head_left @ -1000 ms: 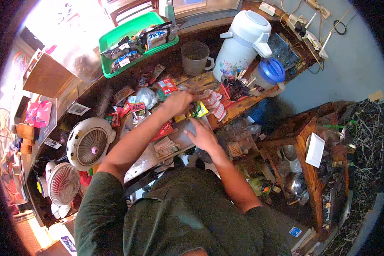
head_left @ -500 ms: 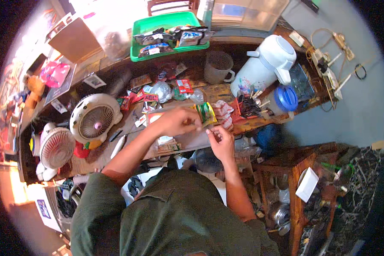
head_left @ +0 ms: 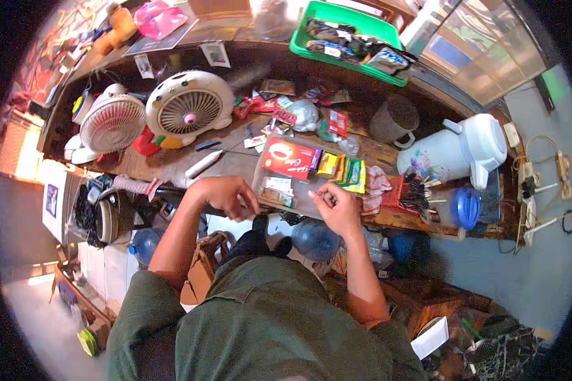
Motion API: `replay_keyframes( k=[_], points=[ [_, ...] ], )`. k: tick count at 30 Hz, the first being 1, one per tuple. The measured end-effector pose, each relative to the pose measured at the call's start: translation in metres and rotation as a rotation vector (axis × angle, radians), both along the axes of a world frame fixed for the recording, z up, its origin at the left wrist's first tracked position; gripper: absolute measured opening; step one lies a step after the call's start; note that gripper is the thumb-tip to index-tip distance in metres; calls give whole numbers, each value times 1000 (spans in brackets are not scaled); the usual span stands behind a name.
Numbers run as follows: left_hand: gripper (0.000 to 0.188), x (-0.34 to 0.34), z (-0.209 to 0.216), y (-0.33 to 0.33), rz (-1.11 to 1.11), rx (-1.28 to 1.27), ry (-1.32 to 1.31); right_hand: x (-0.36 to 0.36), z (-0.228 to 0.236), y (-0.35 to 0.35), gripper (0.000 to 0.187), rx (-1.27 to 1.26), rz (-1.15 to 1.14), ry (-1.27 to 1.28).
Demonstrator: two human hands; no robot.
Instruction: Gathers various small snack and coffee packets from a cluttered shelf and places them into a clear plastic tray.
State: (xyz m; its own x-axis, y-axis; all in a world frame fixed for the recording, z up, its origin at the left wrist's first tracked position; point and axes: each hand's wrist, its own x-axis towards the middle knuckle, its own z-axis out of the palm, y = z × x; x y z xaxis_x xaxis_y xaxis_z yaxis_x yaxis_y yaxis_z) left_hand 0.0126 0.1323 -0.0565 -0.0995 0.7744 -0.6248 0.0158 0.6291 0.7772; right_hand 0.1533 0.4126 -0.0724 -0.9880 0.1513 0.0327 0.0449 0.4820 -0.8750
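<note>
A shallow clear plastic tray [head_left: 258, 181] lies at the table's front edge. In it are a red box [head_left: 288, 158], a row of yellow and green sachets [head_left: 344, 170] and some small paper packets [head_left: 278, 190]. My left hand [head_left: 225, 195] hangs just off the tray's left front corner, fingers loosely bent and apart, with nothing in them. Over the tray's front right part is my right hand [head_left: 338, 208], its fingers curled and the thumb near the index finger. Whatever it may pinch is too small to make out.
Two small fans, one round white [head_left: 190, 105] and one pinkish [head_left: 113, 124], stand left. Loose sachets and plastic bags [head_left: 305, 115] lie behind the tray. Rightward are a striped cloth [head_left: 376, 189], a red basket of utensils [head_left: 400, 195], a mug [head_left: 394, 119] and a white flask [head_left: 454, 152].
My left hand has moved left, away from my right hand and off the tray, uncovering the red box and packets. The view has turned, so the table sits further right.
</note>
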Motion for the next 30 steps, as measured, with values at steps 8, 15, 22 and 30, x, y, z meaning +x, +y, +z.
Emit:
replay_keyframes(
  k=[8,15,22,30],
  points=[
    [33,-10,-5,-8,393,365,485,-15,8,-9,22,-68,19,23],
    [33,-64,5,33,440,370,720,-30,7,4,21,-131,-193,86],
    [54,-140,-33,121,218,351,1109,-32,-3,3,21,-147,-342,129],
    [74,-186,-89,173,-225,-69,1280,-23,8,-4,17,-150,-475,99]
  ],
)
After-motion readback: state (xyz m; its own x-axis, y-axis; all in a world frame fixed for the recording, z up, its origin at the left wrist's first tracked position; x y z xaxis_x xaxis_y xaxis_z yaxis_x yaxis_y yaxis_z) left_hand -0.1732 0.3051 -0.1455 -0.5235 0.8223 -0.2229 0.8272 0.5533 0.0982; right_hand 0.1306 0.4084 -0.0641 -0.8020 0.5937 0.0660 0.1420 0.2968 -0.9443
